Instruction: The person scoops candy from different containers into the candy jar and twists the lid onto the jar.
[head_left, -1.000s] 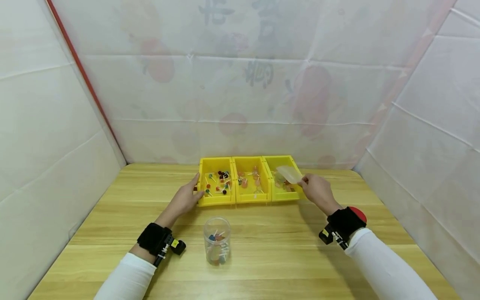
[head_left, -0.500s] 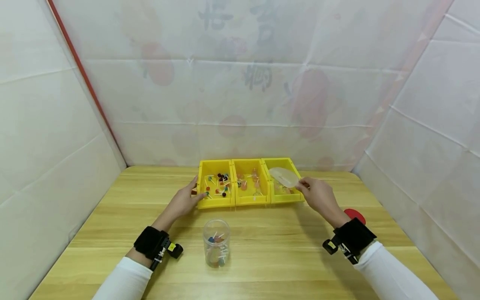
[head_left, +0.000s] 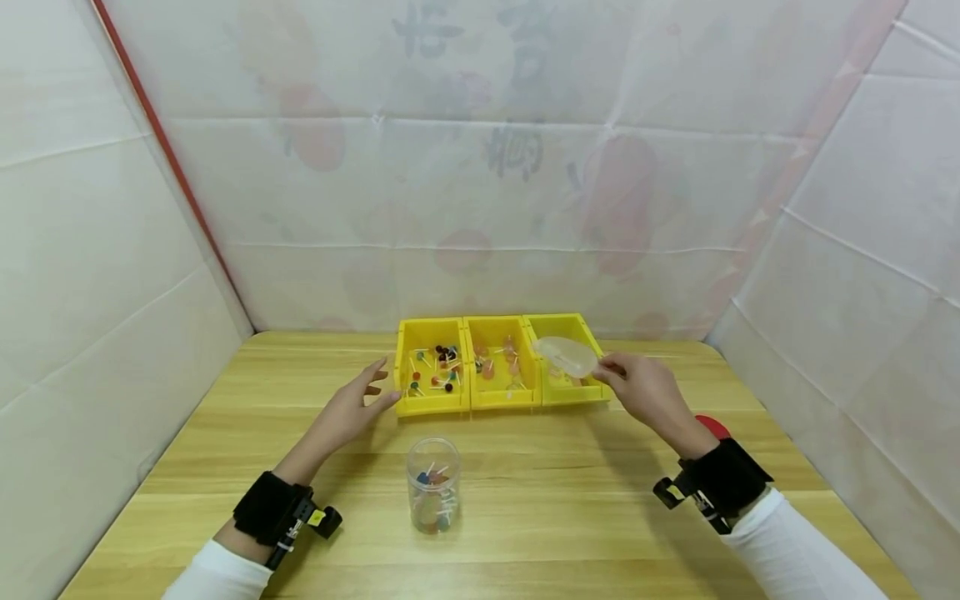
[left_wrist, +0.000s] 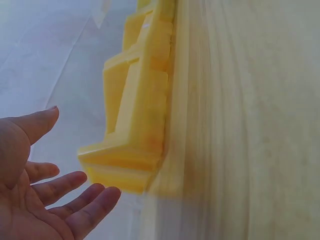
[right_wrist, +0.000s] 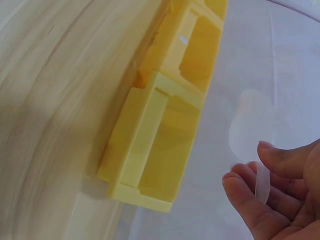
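Three yellow bins [head_left: 432, 404] stand in a row at the back of the wooden table [head_left: 187, 442], holding small coloured lollipops [head_left: 438, 367]. A clear jar [head_left: 432, 484] with several lollipops stands in front of them. My left hand [head_left: 352, 407] hovers beside the left bin [left_wrist: 137, 125], its fingers [left_wrist: 75, 182] spread and holding nothing. My right hand [head_left: 641, 390] pinches a translucent round lid [head_left: 566, 355] by its edge above the right bin [head_left: 585, 392]; in the right wrist view the lid [right_wrist: 262, 182] shows edge-on between thumb and fingers.
White fabric walls [head_left: 480, 183] enclose the table on three sides. A red round object [head_left: 712, 427] lies on the table behind my right wrist. Bare wood [head_left: 570, 500] surrounds the jar.
My left hand has let go of the left bin's front corner and drawn back with fingers spread. My right hand keeps the lid, now lying flatter and shifted slightly left over the right bin.
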